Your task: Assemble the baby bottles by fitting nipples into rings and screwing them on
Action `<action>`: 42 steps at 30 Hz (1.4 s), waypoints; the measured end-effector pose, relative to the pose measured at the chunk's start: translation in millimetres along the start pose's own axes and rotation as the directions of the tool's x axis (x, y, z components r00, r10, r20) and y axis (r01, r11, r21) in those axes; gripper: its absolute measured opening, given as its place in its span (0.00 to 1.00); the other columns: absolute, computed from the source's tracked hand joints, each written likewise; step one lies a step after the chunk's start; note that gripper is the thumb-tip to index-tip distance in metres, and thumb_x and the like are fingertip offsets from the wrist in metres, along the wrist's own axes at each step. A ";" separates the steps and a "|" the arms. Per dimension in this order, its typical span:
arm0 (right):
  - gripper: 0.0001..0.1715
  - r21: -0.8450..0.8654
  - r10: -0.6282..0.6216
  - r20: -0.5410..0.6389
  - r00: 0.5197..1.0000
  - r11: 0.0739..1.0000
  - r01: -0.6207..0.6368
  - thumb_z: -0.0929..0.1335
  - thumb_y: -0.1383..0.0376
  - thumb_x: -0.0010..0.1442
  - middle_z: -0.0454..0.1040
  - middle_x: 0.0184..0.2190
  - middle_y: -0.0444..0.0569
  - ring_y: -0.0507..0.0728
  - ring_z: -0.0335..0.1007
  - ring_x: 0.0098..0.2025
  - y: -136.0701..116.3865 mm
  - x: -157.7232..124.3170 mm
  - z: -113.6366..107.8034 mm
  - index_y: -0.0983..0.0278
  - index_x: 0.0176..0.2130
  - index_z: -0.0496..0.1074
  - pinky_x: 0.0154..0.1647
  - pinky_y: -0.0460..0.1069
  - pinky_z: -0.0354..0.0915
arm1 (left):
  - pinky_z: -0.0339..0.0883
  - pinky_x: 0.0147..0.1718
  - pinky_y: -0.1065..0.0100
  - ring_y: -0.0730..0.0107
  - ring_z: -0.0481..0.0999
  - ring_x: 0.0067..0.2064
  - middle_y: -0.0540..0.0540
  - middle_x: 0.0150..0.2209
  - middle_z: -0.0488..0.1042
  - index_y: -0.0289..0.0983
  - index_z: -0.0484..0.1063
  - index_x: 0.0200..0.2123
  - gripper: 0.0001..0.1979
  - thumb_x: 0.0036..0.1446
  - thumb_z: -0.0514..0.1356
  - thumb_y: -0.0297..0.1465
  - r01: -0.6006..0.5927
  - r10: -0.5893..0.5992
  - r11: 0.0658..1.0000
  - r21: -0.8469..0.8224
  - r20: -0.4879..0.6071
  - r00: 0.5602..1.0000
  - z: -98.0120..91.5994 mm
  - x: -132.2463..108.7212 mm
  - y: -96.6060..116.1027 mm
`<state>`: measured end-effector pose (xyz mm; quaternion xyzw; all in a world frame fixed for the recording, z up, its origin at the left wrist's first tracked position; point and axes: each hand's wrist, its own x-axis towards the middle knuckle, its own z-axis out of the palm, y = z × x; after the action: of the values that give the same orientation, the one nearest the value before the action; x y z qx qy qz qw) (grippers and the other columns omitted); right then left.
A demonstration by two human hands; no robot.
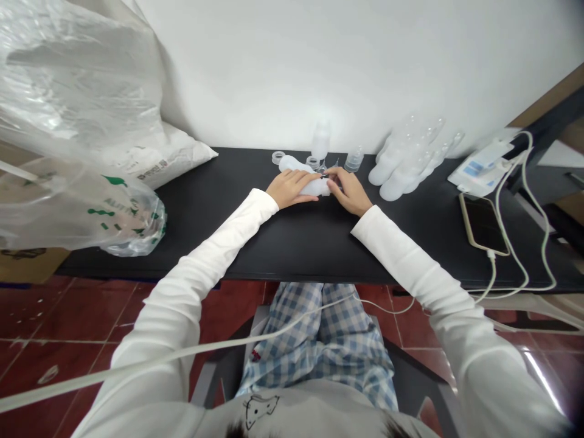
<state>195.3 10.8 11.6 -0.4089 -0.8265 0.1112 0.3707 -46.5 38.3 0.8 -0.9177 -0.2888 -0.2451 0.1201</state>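
Observation:
A frosted white plastic bottle (pixel 314 188) lies on its side on the black table. My left hand (pixel 291 187) is wrapped over its body, fingers closed on it. At the bottle's mouth end, my right hand (pixel 350 191) has thumb and fingers pinched together; whether a small part is between them is hidden. Just beyond my hands are a clear screw ring (pixel 312 162) and small clear teat-like pieces (pixel 323 167). Another ring (pixel 278 157) lies farther left. Behind them one bottle (pixel 320 141) stands upright near the wall, with a clear cap (pixel 354 159) to its right.
Several frosted bottles (pixel 401 167) lie in a pile at right. Beyond them are a white box-like item (pixel 482 163) and a phone (pixel 484 224) with a charging cable. A plastic bag (pixel 123 213) and a large white sack (pixel 123 121) fill the left side. A white cord (pixel 219 345) crosses my lap.

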 end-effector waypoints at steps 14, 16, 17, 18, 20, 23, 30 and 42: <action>0.34 0.237 0.145 -0.249 0.958 0.968 -0.085 0.58 0.40 0.70 0.69 0.22 0.44 0.52 0.65 0.25 -13.8 1.2 -3.1 0.61 0.27 0.68 0.34 0.50 0.65 | 0.64 0.60 0.52 0.55 0.74 0.58 0.40 0.57 0.77 0.43 0.71 0.61 0.20 0.67 0.59 0.38 0.005 -0.005 0.999 -0.046 0.008 1.000 1.1 5.5 14.1; 0.33 0.256 0.145 -0.276 0.950 0.964 -0.073 0.57 0.41 0.71 0.70 0.23 0.44 0.52 0.66 0.25 -12.9 1.1 -7.9 0.61 0.29 0.69 0.33 0.50 0.65 | 0.66 0.57 0.53 0.52 0.74 0.57 0.35 0.57 0.76 0.38 0.69 0.62 0.27 0.65 0.61 0.44 0.021 -0.020 0.997 -0.077 0.005 1.000 1.4 7.1 16.7; 0.32 0.260 0.131 -0.287 0.949 0.964 -0.055 0.56 0.42 0.72 0.71 0.25 0.45 0.53 0.67 0.27 -11.4 0.7 -9.7 0.61 0.32 0.70 0.34 0.51 0.65 | 0.67 0.56 0.53 0.51 0.75 0.57 0.34 0.56 0.76 0.36 0.68 0.62 0.29 0.64 0.62 0.46 0.035 -0.035 0.994 -0.099 0.001 0.999 1.4 7.5 16.7; 0.31 0.251 0.100 -0.274 0.956 0.968 -0.030 0.56 0.42 0.72 0.73 0.27 0.46 0.54 0.70 0.29 -9.6 0.1 -10.6 0.61 0.35 0.71 0.36 0.51 0.67 | 0.68 0.55 0.53 0.50 0.75 0.56 0.33 0.56 0.76 0.34 0.68 0.62 0.31 0.63 0.62 0.47 0.058 -0.059 0.991 -0.123 -0.006 0.998 1.3 7.4 15.9; 0.28 0.195 0.008 -0.179 0.984 0.980 0.028 0.62 0.40 0.67 0.77 0.36 0.49 0.57 0.74 0.36 -6.1 -1.6 -9.7 0.61 0.43 0.71 0.42 0.53 0.69 | 0.68 0.55 0.53 0.50 0.76 0.56 0.32 0.56 0.76 0.33 0.67 0.62 0.32 0.62 0.64 0.46 0.110 -0.115 0.979 -0.174 -0.021 0.993 1.1 6.5 12.9; 0.36 0.129 -0.048 -0.034 0.998 0.990 0.052 0.70 0.39 0.58 0.78 0.47 0.55 0.62 0.76 0.46 -3.0 -3.4 -3.6 0.61 0.52 0.69 0.48 0.57 0.70 | 0.69 0.55 0.53 0.51 0.77 0.56 0.32 0.56 0.76 0.33 0.67 0.61 0.31 0.61 0.66 0.44 0.154 -0.164 0.961 -0.229 -0.026 0.986 0.8 4.1 8.6; 0.36 0.286 0.071 -0.086 0.994 0.957 -0.044 0.74 0.37 0.52 0.78 0.43 0.50 0.59 0.75 0.42 -8.1 -3.6 0.4 0.60 0.47 0.70 0.43 0.54 0.70 | 0.67 0.56 0.50 0.47 0.75 0.57 0.30 0.56 0.76 0.33 0.69 0.59 0.28 0.62 0.64 0.44 0.174 -0.178 0.972 -0.158 -0.011 0.984 1.1 6.3 15.0; 0.37 0.348 0.307 -0.370 0.877 0.921 -0.175 0.63 0.32 0.60 0.74 0.37 0.50 0.59 0.73 0.40 11.2 5.3 1.1 0.60 0.44 0.70 0.41 0.56 0.72 | 0.46 0.70 0.39 0.44 0.54 0.74 0.32 0.70 0.61 0.36 0.57 0.71 0.36 0.68 0.51 0.50 0.233 -0.226 0.946 -0.224 0.057 0.973 3.8 -4.0 -30.4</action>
<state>199.1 22.0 8.1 -0.4621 -0.6425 0.1928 0.5801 -65.8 62.1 -2.1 -0.8892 -0.3650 -0.2750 -0.0202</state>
